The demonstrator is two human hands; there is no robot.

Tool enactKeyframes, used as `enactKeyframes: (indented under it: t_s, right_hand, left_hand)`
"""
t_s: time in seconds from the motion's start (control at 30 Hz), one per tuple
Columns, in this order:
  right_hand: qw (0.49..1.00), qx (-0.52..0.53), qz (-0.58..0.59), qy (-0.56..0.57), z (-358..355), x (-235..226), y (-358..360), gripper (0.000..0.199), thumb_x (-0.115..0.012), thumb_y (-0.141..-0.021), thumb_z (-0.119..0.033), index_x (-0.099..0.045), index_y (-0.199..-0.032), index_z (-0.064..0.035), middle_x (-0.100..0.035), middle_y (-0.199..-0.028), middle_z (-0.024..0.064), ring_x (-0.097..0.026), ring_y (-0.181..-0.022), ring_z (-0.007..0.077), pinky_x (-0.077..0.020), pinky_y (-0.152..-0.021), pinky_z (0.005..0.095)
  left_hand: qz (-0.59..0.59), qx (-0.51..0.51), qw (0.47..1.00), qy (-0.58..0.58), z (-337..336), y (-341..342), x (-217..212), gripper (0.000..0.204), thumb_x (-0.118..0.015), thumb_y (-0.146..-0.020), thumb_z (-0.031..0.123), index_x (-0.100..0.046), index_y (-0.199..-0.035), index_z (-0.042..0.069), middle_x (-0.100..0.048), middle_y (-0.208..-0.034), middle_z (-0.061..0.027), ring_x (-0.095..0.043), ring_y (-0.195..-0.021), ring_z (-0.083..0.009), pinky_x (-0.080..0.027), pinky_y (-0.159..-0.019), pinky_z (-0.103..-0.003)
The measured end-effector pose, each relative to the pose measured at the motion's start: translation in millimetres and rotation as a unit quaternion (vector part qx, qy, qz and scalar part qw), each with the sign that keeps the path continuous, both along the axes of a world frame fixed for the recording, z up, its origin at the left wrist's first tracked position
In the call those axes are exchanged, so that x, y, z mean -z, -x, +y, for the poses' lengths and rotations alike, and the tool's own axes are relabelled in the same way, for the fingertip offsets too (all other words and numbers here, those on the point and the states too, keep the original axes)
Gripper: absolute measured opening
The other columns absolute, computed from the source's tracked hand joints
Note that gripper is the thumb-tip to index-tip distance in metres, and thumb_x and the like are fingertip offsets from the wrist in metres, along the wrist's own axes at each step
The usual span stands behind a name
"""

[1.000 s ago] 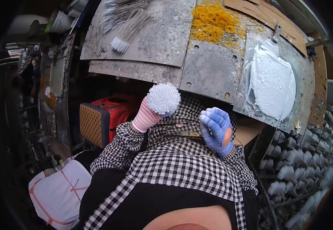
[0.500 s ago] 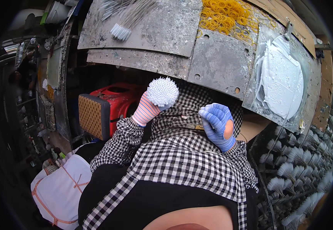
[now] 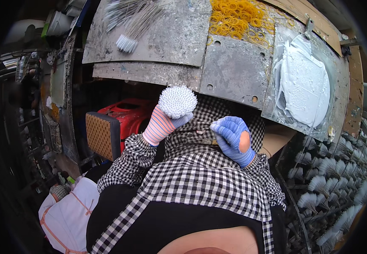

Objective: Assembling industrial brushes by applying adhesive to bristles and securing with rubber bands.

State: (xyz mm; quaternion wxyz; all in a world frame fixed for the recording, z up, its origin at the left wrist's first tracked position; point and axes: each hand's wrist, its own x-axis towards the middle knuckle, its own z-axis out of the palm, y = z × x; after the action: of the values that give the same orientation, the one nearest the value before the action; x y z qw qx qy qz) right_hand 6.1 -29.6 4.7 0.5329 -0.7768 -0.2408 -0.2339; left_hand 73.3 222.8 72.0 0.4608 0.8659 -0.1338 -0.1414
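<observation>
My left hand [image 3: 160, 126], in a striped pink and blue glove, is wrapped round a bundle of thin sticks [image 3: 177, 101]. Their white tips form a dense, rounded head facing up; the lower part of the bundle is hidden. My right hand [image 3: 233, 137], in a blue striped glove with a hole showing bare skin, is apart from the bundle, to its right. Its fingers are curled and pressed together, and what may be in them is hidden. Both hands are above my checked apron, before the table's near edge.
Loose white-tipped sticks [image 3: 137, 29] lie on the metal-topped table [image 3: 171, 46], with yellow rubber bands [image 3: 238, 17] farther right. White paste [image 3: 304, 82] is spread on a board. A red stool [image 3: 126, 111] and patterned cushion [image 3: 102, 134] stand left. Fanned white bundles [image 3: 329, 169] fill a rack at right.
The bundle in my left hand has turned a little, its tips now facing me more squarely, and my left thumb shows more. My right hand has shifted slightly left. The table appears shifted left.
</observation>
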Motion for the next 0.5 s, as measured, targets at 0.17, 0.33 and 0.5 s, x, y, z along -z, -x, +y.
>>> enactKeyframes:
  t_s: [0.17,0.33,0.5]
  right_hand:
    - [0.997,0.028,-0.067,0.005,-7,-15,2,0.034,-0.073,-0.071,0.003,-0.074,-0.105,-0.0021,-0.073,-0.092,0.0099,-0.072,-0.082,0.0283,-0.0577,-0.075,0.0405]
    - [0.96,0.114,-0.19,0.174,-35,-43,7,0.044,-0.069,-0.083,-0.014,-0.073,-0.126,-0.0169,-0.07,-0.125,0.0061,-0.066,-0.119,0.026,-0.0515,-0.109,0.043]
    - [0.942,0.171,-0.111,0.267,-77,-63,2,0.057,-0.059,-0.089,-0.015,-0.058,-0.146,-0.0167,-0.062,-0.142,0.0067,-0.057,-0.135,0.0284,-0.0375,-0.121,0.0442]
  left_hand:
    - [0.138,-0.028,0.987,0.08,-43,-5,-32,0.069,-0.085,-0.084,0.013,-0.05,-0.143,0.003,-0.064,-0.134,-0.0087,-0.061,-0.122,-0.0167,-0.05,-0.104,-0.034]
    - [0.343,0.096,0.916,0.186,-101,-23,-55,0.094,-0.077,-0.087,0.006,-0.019,-0.161,0.005,-0.054,-0.143,-0.0101,-0.055,-0.129,-0.0178,-0.047,-0.108,-0.033]
    - [0.018,0.425,0.897,-0.12,-165,-39,-67,0.053,-0.063,-0.095,0.013,-0.048,-0.144,-0.002,-0.064,-0.131,-0.0245,-0.063,-0.123,-0.0297,-0.051,-0.105,-0.038]
